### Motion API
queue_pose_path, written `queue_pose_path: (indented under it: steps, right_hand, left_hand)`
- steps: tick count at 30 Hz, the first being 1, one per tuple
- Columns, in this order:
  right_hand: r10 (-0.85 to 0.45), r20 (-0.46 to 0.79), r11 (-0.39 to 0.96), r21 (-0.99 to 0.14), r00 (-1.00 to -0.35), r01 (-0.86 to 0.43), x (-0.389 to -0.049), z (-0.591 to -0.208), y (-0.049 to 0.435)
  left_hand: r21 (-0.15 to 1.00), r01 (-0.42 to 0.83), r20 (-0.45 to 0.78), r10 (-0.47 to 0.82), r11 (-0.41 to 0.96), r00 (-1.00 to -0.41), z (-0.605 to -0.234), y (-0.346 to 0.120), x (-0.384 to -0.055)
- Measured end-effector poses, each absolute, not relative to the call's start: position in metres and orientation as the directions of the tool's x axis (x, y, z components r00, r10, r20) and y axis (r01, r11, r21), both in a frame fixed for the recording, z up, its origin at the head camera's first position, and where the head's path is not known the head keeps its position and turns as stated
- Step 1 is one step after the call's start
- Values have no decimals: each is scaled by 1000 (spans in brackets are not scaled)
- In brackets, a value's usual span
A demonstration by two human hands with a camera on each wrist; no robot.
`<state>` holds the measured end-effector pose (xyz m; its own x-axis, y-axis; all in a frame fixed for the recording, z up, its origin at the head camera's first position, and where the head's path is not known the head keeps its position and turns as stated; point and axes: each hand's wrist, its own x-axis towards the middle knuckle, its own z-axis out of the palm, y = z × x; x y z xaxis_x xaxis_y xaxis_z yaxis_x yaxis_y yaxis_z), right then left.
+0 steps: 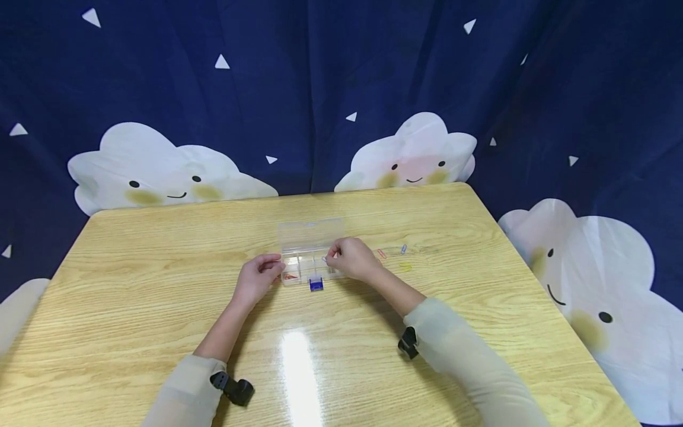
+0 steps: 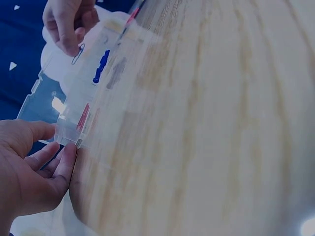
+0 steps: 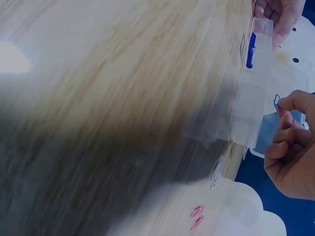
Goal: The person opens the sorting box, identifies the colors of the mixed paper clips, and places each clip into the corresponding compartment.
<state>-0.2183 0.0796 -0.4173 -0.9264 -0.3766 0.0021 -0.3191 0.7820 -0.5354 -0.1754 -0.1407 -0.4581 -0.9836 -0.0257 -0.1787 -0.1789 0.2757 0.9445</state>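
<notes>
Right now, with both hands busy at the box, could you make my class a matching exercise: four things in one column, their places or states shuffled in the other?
Things
1. Yellow clips
2. Right hand
3. Blue latch
4. Left hand

Places or states
A. at the front of the clear box
B. pinches a paper clip
C. grips the box's left end
D. on the table, right of the box

Pairs: 1-D, 2-B, 3-A, 4-C
</notes>
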Motion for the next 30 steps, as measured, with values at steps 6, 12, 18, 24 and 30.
queue_pose_path:
  steps: [6, 12, 18, 24, 30]
  right_hand:
    - [-394, 5, 777, -532, -919, -336, -217, -418, 74]
    - [-399, -12, 779, -532, -917, -333, -216, -419, 70]
    - [-405, -17, 788, -514, -914, -340, -215, -418, 65]
    - [-417, -19, 786, -510, -909, -350, -214, -417, 61]
    - [-424, -19, 788, -501, -905, -358, -215, -420, 57]
  left_hand:
    - [945, -174, -174, -23, 278, -984, -458, -141, -175]
    - [946, -172, -173, -23, 275, -985, -458, -140, -175]
    - [941, -181, -180, -28, 286, -983, -456, -140, -175]
    - [942, -181, -181, -27, 282, -983, -456, -140, -175]
    - [943, -179, -178, -28, 281, -984, -455, -139, -174]
